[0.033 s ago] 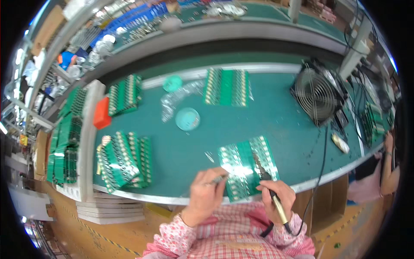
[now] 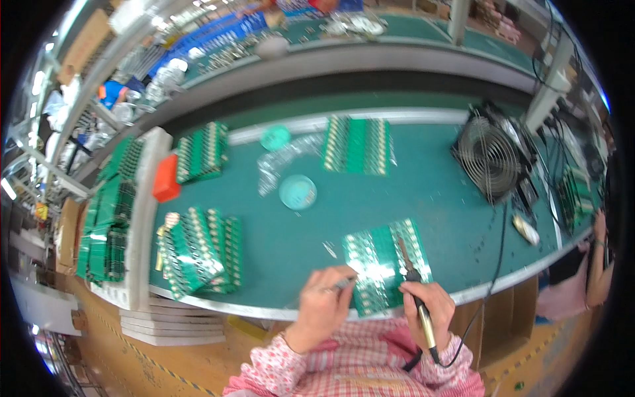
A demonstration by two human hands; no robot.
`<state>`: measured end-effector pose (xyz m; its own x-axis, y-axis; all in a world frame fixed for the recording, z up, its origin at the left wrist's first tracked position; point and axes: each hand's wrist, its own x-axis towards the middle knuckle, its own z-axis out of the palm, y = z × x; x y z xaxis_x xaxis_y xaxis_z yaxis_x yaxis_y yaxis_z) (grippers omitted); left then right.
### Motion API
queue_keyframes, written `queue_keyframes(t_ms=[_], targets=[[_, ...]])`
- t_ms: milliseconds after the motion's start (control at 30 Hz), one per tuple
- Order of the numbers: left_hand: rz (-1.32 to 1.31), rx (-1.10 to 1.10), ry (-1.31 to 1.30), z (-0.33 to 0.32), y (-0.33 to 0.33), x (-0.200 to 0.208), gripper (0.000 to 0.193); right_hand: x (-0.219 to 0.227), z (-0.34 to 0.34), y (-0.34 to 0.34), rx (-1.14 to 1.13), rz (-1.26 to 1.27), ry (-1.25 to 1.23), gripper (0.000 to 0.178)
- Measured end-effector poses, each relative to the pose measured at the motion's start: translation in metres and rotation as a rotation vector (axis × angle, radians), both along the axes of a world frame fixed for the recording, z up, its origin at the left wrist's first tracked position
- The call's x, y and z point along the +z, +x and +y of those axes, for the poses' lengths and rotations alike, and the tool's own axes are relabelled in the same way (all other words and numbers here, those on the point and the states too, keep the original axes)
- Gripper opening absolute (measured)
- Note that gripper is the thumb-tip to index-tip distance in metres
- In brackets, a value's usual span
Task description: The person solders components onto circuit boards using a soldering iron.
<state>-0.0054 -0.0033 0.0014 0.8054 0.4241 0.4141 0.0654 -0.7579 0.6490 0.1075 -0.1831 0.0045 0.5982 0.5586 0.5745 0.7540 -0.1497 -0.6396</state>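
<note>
A green circuit board panel (image 2: pixel 380 246) with rows of shiny pads lies near the front edge of the table. My right hand (image 2: pixel 433 306) grips a soldering iron (image 2: pixel 425 320) with a gold-coloured handle; its tip reaches over the panel's right rows. My left hand (image 2: pixel 319 303) is closed at the panel's left edge, fingers pinched round a thin grey metal tool (image 2: pixel 344 282) that looks like tweezers. Most of that tool is hidden by the fingers. From the iron a black cable (image 2: pixel 497 264) runs up to the right.
Stacked boards (image 2: pixel 198 255) lie at left, with more behind an orange-red block (image 2: pixel 167 178) and another panel (image 2: pixel 357 145) at the back. Two round turquoise dishes (image 2: pixel 297 192) stand mid-table beside bubble wrap (image 2: pixel 274 165). A fan (image 2: pixel 489 159) stands at right. Another person's arm (image 2: pixel 598 264) shows far right.
The whole view has shifted slightly, so the table and things appear a little lower and farther right. Both hands keep their holds at the panel.
</note>
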Motion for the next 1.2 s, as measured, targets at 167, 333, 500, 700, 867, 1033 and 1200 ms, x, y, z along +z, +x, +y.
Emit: queue_keyframes(t_ms=[167, 333, 500, 700, 867, 1033, 1200], targets=[[-0.04, -0.029, -0.035, -0.006, 0.001, -0.004, 0.021, 0.0, -0.006, -0.009, -0.071, -0.128, -0.108, 0.031], [0.008, 0.016, -0.036, -0.002, 0.0, -0.004, 0.019, 0.003, -0.012, -0.013, -0.013, 0.144, 0.116, 0.013], [0.004, 0.004, -0.051, 0.004, 0.005, -0.001, 0.019, 0.006, -0.008, -0.01, 0.024, 0.678, 0.205, 0.015], [0.017, -0.005, -0.056, 0.001, 0.005, -0.002, 0.018, -0.003, -0.004, -0.008, 0.109, 0.758, 0.172, 0.018], [0.023, -0.007, -0.041, 0.0, 0.003, -0.002, 0.018, -0.004, -0.005, -0.006, 0.183, 0.683, 0.108, 0.019], [-0.006, -0.015, -0.017, 0.001, 0.003, -0.003, 0.022, -0.004, -0.002, -0.005, 0.201, 0.621, 0.075, 0.017], [0.006, -0.017, -0.027, 0.001, 0.003, -0.005, 0.019, -0.009, -0.003, -0.001, 0.272, 0.481, 0.076, 0.011]])
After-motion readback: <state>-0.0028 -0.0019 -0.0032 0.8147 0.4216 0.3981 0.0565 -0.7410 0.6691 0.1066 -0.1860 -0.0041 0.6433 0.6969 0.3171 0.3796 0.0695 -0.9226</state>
